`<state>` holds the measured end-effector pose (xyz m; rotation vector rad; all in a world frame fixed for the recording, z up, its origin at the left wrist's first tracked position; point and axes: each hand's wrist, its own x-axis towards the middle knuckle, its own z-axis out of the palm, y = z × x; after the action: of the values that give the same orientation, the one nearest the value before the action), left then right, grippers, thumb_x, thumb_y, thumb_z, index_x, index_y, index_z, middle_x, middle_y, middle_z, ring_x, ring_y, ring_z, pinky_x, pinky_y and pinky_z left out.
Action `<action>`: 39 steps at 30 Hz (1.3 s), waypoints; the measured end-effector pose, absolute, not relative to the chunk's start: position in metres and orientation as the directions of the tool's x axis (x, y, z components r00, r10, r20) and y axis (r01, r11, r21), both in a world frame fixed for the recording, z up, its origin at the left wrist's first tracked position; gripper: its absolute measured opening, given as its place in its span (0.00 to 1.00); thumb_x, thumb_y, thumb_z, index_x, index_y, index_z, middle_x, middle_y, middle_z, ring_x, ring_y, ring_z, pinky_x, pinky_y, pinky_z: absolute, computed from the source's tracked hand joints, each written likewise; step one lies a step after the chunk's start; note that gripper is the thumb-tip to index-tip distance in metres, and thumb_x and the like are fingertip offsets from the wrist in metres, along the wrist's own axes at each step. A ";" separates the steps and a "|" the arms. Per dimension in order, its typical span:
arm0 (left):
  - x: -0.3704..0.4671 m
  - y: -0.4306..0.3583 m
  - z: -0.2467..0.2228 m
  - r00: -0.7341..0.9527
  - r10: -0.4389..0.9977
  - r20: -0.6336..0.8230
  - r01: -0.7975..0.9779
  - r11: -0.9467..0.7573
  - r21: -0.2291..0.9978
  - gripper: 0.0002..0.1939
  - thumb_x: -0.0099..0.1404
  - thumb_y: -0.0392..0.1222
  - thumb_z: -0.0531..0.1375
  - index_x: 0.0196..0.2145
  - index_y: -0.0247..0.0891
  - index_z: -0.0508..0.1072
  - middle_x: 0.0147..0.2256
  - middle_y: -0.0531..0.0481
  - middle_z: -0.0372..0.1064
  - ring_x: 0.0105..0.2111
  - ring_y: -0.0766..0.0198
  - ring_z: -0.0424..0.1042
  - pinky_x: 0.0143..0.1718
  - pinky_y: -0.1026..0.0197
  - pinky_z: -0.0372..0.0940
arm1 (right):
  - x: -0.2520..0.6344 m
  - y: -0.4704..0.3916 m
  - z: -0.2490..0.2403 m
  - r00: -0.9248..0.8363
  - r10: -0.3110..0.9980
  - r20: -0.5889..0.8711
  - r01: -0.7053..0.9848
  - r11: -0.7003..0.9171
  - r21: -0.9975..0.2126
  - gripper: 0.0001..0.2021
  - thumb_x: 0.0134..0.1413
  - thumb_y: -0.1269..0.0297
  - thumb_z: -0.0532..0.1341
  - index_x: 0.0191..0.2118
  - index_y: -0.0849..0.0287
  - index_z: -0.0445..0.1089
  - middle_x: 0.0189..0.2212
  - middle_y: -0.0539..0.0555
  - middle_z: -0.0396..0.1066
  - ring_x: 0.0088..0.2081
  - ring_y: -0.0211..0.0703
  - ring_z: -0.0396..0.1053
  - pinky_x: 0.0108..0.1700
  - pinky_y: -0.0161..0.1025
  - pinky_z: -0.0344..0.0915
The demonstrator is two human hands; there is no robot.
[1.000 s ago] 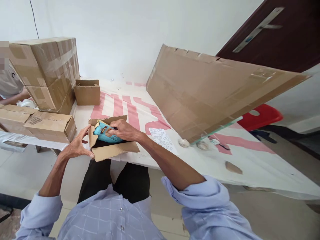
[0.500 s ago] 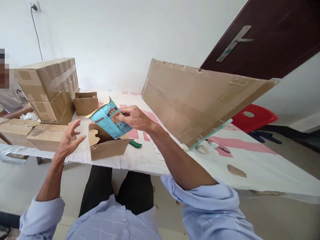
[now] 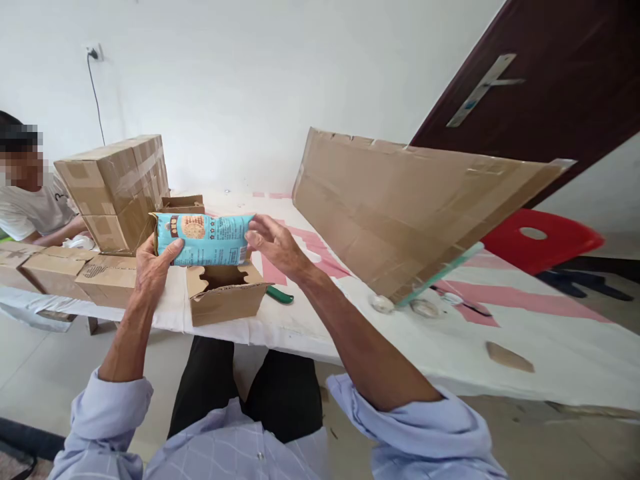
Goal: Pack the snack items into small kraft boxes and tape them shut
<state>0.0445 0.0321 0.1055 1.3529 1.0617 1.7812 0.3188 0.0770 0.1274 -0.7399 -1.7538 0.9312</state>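
A blue packet of biscuits (image 3: pixel 215 240), with a round biscuit printed on it, is held level above an open cardboard box (image 3: pixel 227 305). My left hand (image 3: pixel 154 263) grips its left end, thumb on the front face. At the packet's right end, the fingers of my right hand (image 3: pixel 274 245) close on the edge. The box stands at the table's front edge with its flaps up; its inside looks dark and I cannot make out what it holds. Just right of the box lies a green-handled tool (image 3: pixel 280 295), partly hidden behind it.
Taped cartons (image 3: pixel 113 193) are stacked at the left, with smaller boxes (image 3: pixel 107 277) in front and a seated person (image 3: pixel 35 207) beyond. A large cardboard sheet (image 3: pixel 400 213) leans at the right. Tape rolls (image 3: pixel 425 308) and a cardboard scrap (image 3: pixel 510 357) lie on the table (image 3: pixel 440 357).
The packet has turned from tilted to level and moved slightly left and up. My left hand, empty before, has taken hold of its left end; my right hand has shifted to its right end.
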 end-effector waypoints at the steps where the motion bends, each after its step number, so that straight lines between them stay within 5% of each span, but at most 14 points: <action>1: 0.046 0.034 0.104 -0.264 0.858 0.441 -0.042 -0.467 0.883 0.31 0.56 0.63 0.79 0.49 0.39 0.84 0.44 0.45 0.85 0.41 0.53 0.84 0.45 0.54 0.79 | 0.318 0.078 0.120 -0.358 0.823 0.441 0.029 0.482 -0.876 0.37 0.58 0.29 0.68 0.61 0.53 0.72 0.58 0.63 0.77 0.58 0.56 0.76 0.53 0.50 0.79; 10: 0.045 0.045 0.097 -0.104 0.937 0.332 -0.133 -0.344 0.929 0.40 0.57 0.72 0.74 0.54 0.37 0.80 0.47 0.41 0.84 0.44 0.49 0.84 0.42 0.51 0.83 | 0.294 0.094 0.093 -0.345 0.882 0.321 -0.099 0.306 -0.947 0.37 0.50 0.32 0.74 0.54 0.56 0.74 0.48 0.58 0.81 0.47 0.52 0.80 0.39 0.42 0.82; 22: 0.029 0.087 0.060 -0.128 0.969 0.210 -0.080 -0.221 0.972 0.35 0.57 0.71 0.74 0.44 0.37 0.79 0.39 0.47 0.75 0.37 0.61 0.75 0.30 0.63 0.78 | 0.283 0.130 0.065 -0.353 0.933 0.071 -0.084 0.044 -0.996 0.15 0.65 0.54 0.71 0.49 0.58 0.75 0.53 0.61 0.82 0.48 0.45 0.81 0.36 0.33 0.81; 39: 0.028 0.094 0.058 -0.168 0.966 0.196 -0.101 -0.215 0.971 0.31 0.57 0.70 0.74 0.38 0.39 0.77 0.35 0.50 0.69 0.34 0.62 0.71 0.28 0.63 0.77 | 0.285 0.143 0.052 -0.374 0.923 0.094 -0.125 0.050 -0.991 0.17 0.60 0.51 0.75 0.47 0.56 0.78 0.53 0.59 0.83 0.50 0.50 0.81 0.38 0.38 0.83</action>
<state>0.0284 0.0940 0.0580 1.1906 1.1279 1.5339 0.2853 0.1433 0.0525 -0.8603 -1.4310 1.4805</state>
